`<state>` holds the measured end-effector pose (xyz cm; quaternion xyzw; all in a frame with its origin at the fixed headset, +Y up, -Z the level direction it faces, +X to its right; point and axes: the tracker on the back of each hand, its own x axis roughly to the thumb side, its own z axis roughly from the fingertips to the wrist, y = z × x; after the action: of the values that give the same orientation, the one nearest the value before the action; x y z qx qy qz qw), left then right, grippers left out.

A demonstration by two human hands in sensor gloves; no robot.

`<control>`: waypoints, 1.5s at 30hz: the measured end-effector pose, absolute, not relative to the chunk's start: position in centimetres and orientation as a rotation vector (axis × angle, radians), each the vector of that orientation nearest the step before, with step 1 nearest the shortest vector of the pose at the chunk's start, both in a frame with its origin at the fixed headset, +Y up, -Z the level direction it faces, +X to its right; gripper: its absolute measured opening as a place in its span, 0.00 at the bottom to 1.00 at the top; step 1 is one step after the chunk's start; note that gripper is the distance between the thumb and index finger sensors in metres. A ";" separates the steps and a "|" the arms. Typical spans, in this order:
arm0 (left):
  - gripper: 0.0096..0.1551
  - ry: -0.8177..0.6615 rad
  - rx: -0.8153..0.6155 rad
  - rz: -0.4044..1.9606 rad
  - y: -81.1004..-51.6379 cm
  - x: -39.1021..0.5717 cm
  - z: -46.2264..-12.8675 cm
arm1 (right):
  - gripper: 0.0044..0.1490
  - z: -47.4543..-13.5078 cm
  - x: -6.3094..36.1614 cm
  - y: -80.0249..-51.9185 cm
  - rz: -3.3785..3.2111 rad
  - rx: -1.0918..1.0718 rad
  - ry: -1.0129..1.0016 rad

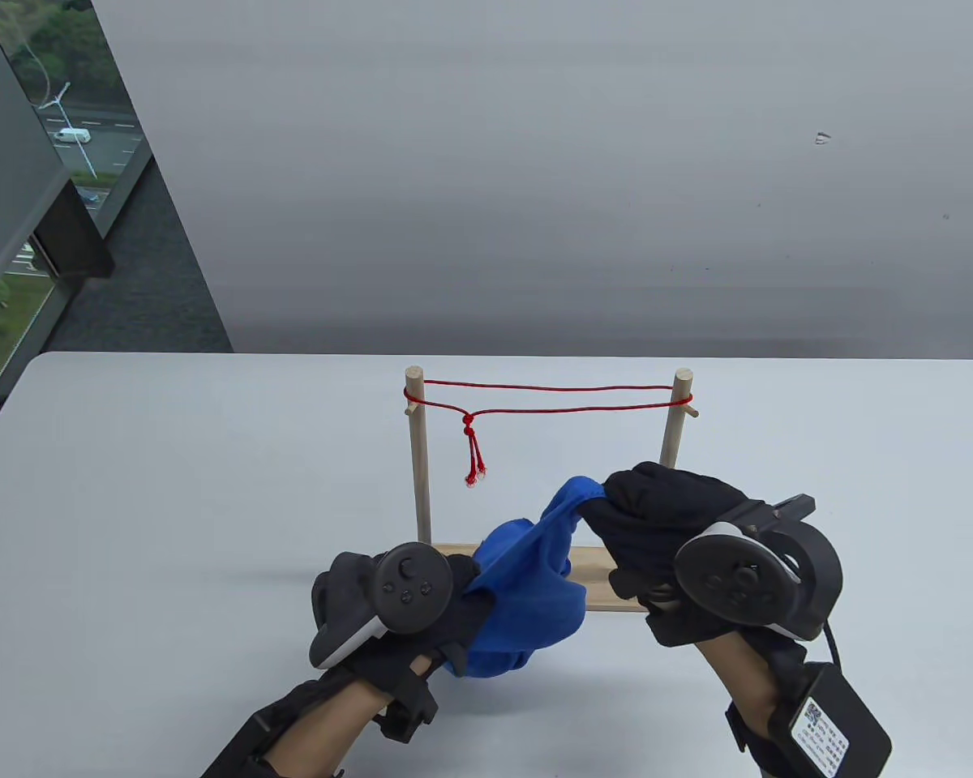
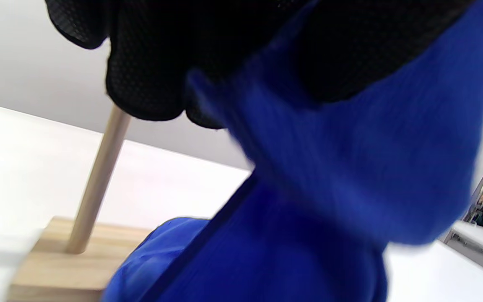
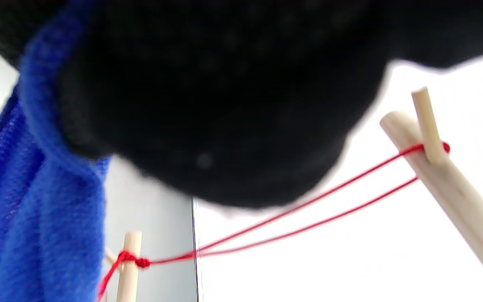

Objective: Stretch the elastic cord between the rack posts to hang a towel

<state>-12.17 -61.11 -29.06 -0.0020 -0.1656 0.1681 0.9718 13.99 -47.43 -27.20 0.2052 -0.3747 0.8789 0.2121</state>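
Observation:
A red elastic cord (image 1: 547, 399) runs as a double line between the left post (image 1: 417, 462) and right post (image 1: 675, 421) of a wooden rack; its knotted tail (image 1: 473, 454) hangs near the left post. Both hands hold a blue towel (image 1: 531, 596) in front of the rack, below the cord. My left hand (image 1: 442, 604) grips the towel's lower left part. My right hand (image 1: 616, 506) grips its upper right corner, raised higher. In the right wrist view the cord (image 3: 308, 209) and right post (image 3: 447, 184) show beyond the towel (image 3: 36, 201). The left wrist view shows the towel (image 2: 329, 188) and left post (image 2: 99, 176).
The rack's wooden base (image 1: 596, 579) lies on the white table (image 1: 170, 486), partly hidden by the towel and hands. A small peg (image 1: 692, 411) sticks out of the right post below the cord. A grey wall stands behind the table; a window is at far left.

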 end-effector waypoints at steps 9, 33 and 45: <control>0.22 -0.280 0.044 0.356 -60.0 -14.8 -29.0 | 0.25 -26.5 16.1 -46.0 2.513 0.532 -1.107; 0.22 -0.227 0.641 0.153 -47.3 -17.1 -28.3 | 0.25 -27.9 22.3 -45.0 2.310 0.529 -0.777; 0.22 -0.216 0.810 0.112 -43.2 -16.6 -27.8 | 0.25 -27.8 22.3 -42.3 2.237 0.574 -0.814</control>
<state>-16.60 -43.21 -27.77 0.3931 -0.1049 0.0545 0.9119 22.32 -42.28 -27.77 0.2206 -0.3126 0.8592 0.3397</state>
